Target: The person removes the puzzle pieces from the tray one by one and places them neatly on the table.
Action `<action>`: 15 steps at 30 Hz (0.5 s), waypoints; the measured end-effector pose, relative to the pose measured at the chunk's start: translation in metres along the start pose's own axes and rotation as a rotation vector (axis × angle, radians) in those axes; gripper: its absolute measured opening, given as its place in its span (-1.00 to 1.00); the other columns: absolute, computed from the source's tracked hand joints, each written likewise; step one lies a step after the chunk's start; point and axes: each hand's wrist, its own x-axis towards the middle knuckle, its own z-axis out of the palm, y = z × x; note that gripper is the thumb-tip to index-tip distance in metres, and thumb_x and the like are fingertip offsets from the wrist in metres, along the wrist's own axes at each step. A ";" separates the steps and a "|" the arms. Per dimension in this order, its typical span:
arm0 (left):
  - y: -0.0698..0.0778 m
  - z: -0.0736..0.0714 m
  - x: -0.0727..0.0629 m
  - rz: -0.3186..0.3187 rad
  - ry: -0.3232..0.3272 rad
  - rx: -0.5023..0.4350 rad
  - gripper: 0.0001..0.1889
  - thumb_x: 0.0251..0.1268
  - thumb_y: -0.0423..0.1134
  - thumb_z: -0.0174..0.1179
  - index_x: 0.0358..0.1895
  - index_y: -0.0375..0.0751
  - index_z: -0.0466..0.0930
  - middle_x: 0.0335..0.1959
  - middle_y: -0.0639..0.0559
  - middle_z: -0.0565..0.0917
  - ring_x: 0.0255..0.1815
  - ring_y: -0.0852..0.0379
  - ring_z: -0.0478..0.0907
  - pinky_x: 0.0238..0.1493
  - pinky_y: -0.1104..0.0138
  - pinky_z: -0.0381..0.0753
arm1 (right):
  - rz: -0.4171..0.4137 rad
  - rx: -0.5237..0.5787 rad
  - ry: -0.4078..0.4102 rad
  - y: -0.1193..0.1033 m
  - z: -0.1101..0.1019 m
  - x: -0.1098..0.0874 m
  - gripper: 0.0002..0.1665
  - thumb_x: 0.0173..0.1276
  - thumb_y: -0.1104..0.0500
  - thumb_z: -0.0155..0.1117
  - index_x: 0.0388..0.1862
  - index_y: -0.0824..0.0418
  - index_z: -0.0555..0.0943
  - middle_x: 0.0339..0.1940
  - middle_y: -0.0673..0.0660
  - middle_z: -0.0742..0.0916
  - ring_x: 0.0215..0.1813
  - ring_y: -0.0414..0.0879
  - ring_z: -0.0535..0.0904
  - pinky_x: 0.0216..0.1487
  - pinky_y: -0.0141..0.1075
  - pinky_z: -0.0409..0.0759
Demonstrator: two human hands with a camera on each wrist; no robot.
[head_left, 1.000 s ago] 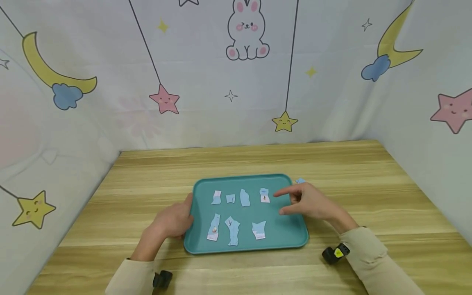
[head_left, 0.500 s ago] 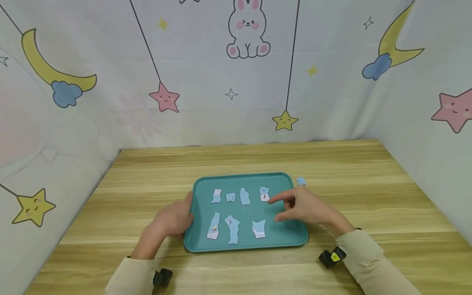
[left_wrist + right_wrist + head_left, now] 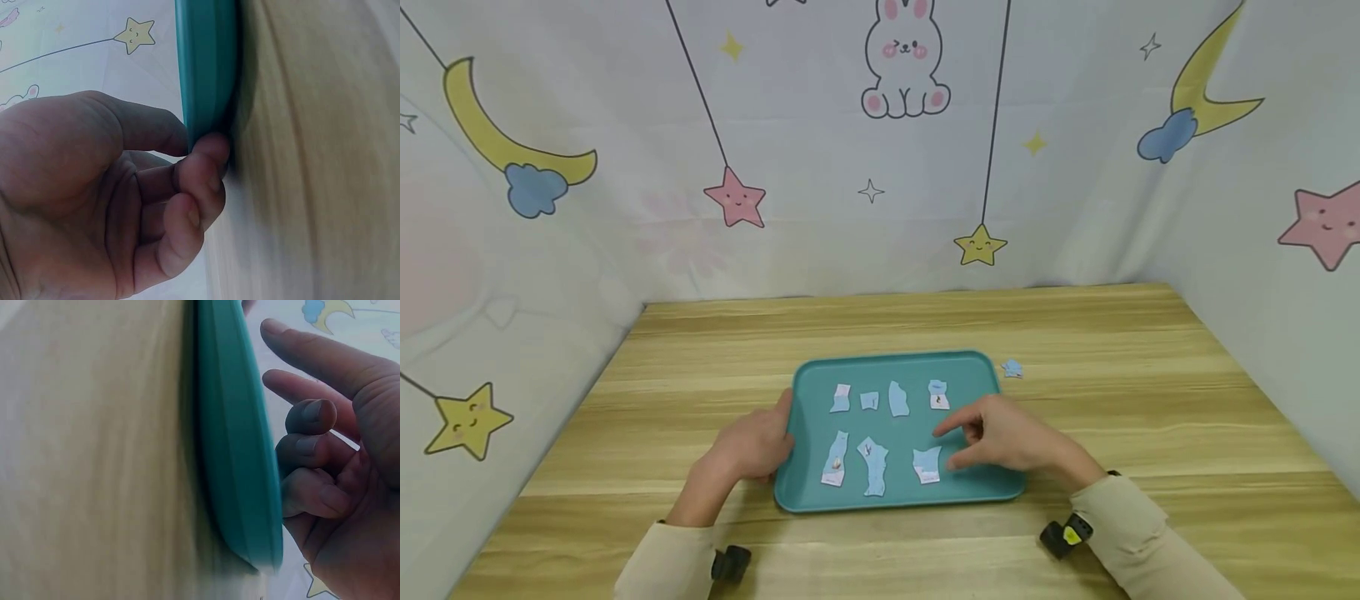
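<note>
Beige sleeves (image 3: 666, 562) with black cameras (image 3: 730, 565) come nearest. On the counter (image 3: 820, 550), the left hand (image 3: 756, 442) has its fingers clamped on the tray (image 3: 902, 443) at 9 o'clock. Pieces (image 3: 875, 475) lie on it: three toward 6 o'clock, four toward 12. At 3 o'clock the right hand (image 3: 1003, 429), thumb and index fingers apart, hides some rim. A loose piece (image 3: 1012, 368) lies beyond, at 2; the printed curtain (image 3: 812, 267) stands at 12.
</note>
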 end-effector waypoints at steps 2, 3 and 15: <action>0.000 0.000 0.000 -0.003 0.000 0.002 -0.23 0.51 -0.36 -0.05 0.67 -0.51 -0.14 -0.59 -0.06 0.57 -0.69 0.08 0.57 -0.53 0.25 0.45 | -0.005 -0.017 0.000 -0.001 0.002 0.000 -0.63 0.19 0.07 0.64 -0.01 0.07 0.85 -0.62 -0.13 0.46 -0.52 -0.28 0.33 -0.46 -0.44 0.24; 0.000 0.000 0.000 -0.004 0.001 0.002 -0.23 0.51 -0.36 -0.05 0.68 -0.50 -0.14 -0.59 -0.06 0.57 -0.69 0.08 0.57 -0.53 0.25 0.45 | -0.008 -0.022 0.000 -0.002 0.003 0.000 -0.63 0.19 0.08 0.64 -0.01 0.08 0.85 -0.63 -0.13 0.46 -0.53 -0.29 0.33 -0.46 -0.45 0.24; 0.001 0.000 0.000 -0.001 0.003 0.002 -0.23 0.51 -0.36 -0.05 0.67 -0.52 -0.13 -0.59 -0.06 0.57 -0.69 0.08 0.57 -0.52 0.24 0.46 | -0.031 -0.051 -0.008 -0.005 0.011 0.003 -0.64 0.18 0.14 0.65 -0.02 0.14 0.85 -0.65 -0.15 0.45 -0.56 -0.31 0.32 -0.49 -0.46 0.23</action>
